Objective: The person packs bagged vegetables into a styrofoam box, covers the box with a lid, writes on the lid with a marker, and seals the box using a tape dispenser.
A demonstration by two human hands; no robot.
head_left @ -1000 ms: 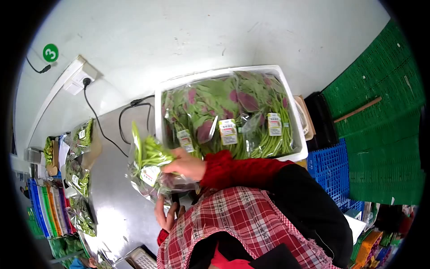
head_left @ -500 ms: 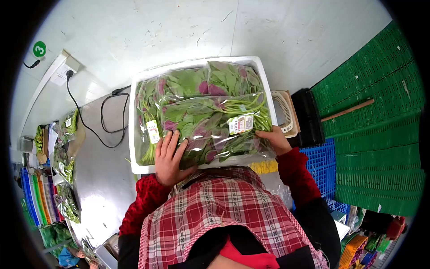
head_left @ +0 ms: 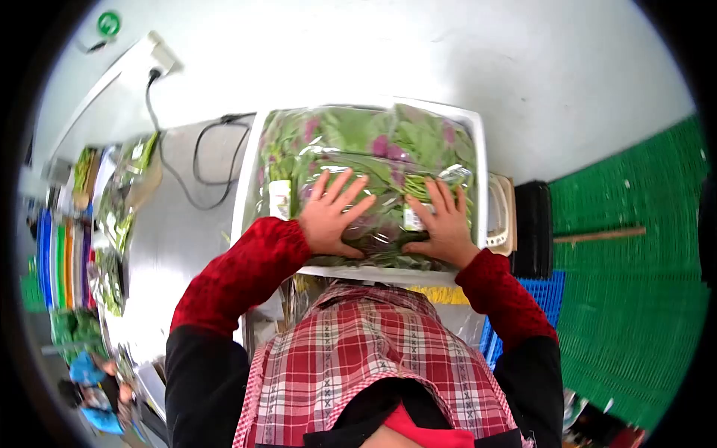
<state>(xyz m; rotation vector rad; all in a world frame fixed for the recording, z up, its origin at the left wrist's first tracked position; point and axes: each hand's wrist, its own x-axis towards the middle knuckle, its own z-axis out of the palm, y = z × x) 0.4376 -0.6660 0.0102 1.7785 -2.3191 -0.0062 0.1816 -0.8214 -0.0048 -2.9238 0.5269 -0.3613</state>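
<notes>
A white foam box [head_left: 249, 190] holds several clear bags of leafy greens [head_left: 351, 131] with green and purple leaves. My left hand [head_left: 336, 216] lies flat with fingers spread on the front bag, left of its middle. Flat on the right part of the same bag rests my right hand [head_left: 442, 228], fingers apart, partly covering a white label [head_left: 415, 216]. Another label [head_left: 279, 198] shows on a bag at the box's left side. Neither hand grips anything.
Left of the box is a metal table [head_left: 187, 160] with a black cable [head_left: 196, 168] and more bagged greens [head_left: 112, 276]. Green crates [head_left: 627, 299], a black crate [head_left: 532, 228] and a blue crate [head_left: 544, 295] stand at right. Another person [head_left: 101, 381] is at lower left.
My right hand has left the box's right edge and now lies spread on the bag. My left hand has moved further up onto the bag. The view has shifted.
</notes>
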